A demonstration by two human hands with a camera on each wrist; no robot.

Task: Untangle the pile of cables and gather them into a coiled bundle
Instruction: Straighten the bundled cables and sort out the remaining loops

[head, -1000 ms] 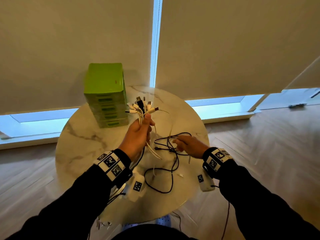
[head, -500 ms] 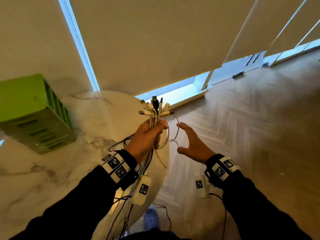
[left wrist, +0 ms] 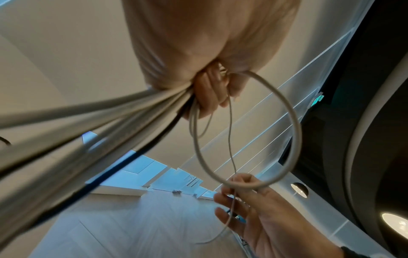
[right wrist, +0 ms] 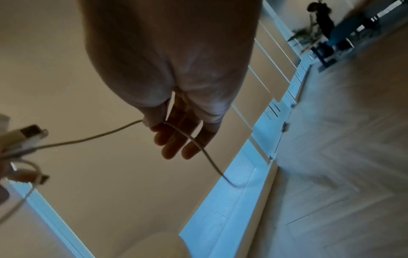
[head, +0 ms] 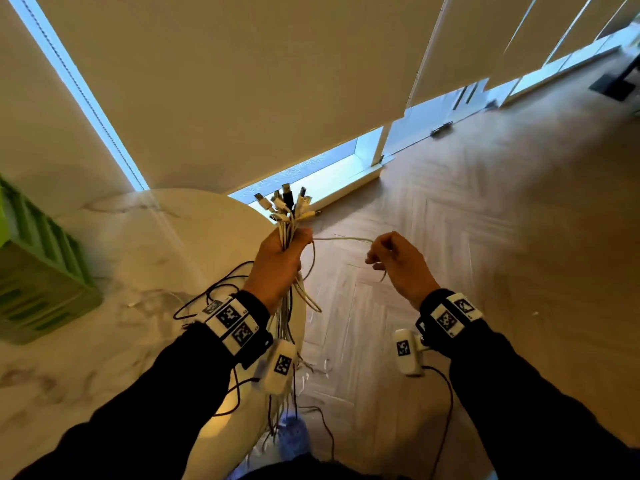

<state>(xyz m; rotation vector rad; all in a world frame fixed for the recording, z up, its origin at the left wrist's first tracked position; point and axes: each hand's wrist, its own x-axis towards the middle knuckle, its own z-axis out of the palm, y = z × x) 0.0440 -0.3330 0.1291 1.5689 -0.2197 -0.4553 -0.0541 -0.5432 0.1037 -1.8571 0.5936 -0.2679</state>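
Observation:
My left hand (head: 282, 254) is raised over the table's right edge and grips a bundle of cables (head: 289, 233), mostly white with one black. Their plug ends (head: 287, 204) fan out above the fist, and the long tails hang down past the wrist. A thin white cable (head: 343, 239) runs level from the fist to my right hand (head: 381, 256), which pinches it over the floor. In the left wrist view a white loop (left wrist: 291, 129) hangs from the left hand (left wrist: 198, 52) beside the right hand (left wrist: 253, 218). The right wrist view shows the thin cable (right wrist: 88, 137) passing under the right hand's thumb (right wrist: 152, 118).
The round marble table (head: 138, 237) is at the left, with a green drawer box (head: 38, 289) on it and black cable loops (head: 221, 285) near my left wrist. Wooden floor lies to the right. Blinds cover the windows behind. A person (right wrist: 322, 19) stands far off.
The head view has swung right, away from the table. My right hand left the black cable on the table, opened beside the bundle, and now pinches a thin white cable drawn out rightwards.

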